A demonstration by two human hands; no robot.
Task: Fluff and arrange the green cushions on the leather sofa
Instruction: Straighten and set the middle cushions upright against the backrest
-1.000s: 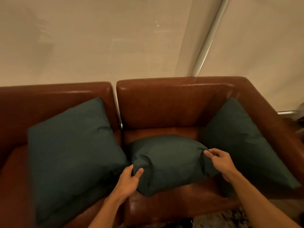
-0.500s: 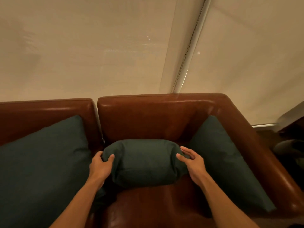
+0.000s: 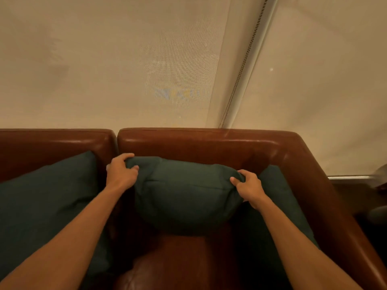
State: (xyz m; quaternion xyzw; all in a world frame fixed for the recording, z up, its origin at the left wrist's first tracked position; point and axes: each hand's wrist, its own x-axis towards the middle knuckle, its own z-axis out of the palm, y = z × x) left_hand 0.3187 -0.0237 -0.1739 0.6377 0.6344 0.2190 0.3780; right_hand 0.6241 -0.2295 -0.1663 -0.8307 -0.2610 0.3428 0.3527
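**A:** Where is the middle cushion [image 3: 184, 197]?

**B:** Up between both hands, in front of the backrest [image 3: 209, 147] of the right-hand section of the brown leather sofa [image 3: 52, 143]. It is dark green and bulges downward. Its lower edge hangs close over the seat [image 3: 178, 258], and I cannot tell if the two touch.

**A:** And the hands themselves?

**B:** Both are closed on the cushion. The left hand [image 3: 120, 174] grips its upper left corner, with the fingers curled over the top edge and the thumb pressed on the front face. The right hand [image 3: 250, 188] grips the upper right corner, thumb in front and fingers wrapped behind the fabric. The right hand sits a little lower than the left, so the top edge slopes down to the right.

**A:** Any marking on the fabric?

**B:** A seam [image 3: 188, 184] runs across the face near the top, from one hand toward the other.

**A:** And the other cushions?

**B:** The left cushion [image 3: 46, 206] leans on the left section's backrest, just beside the left forearm. The right cushion [image 3: 278, 197] stands in the corner between the backrest and the armrest [image 3: 324, 206], partly hidden behind the right hand and forearm.

**A:** What is behind the sofa?

**B:** Pale roller blinds [image 3: 104, 59], with a bead chain [image 3: 240, 70] hanging down between two of them.
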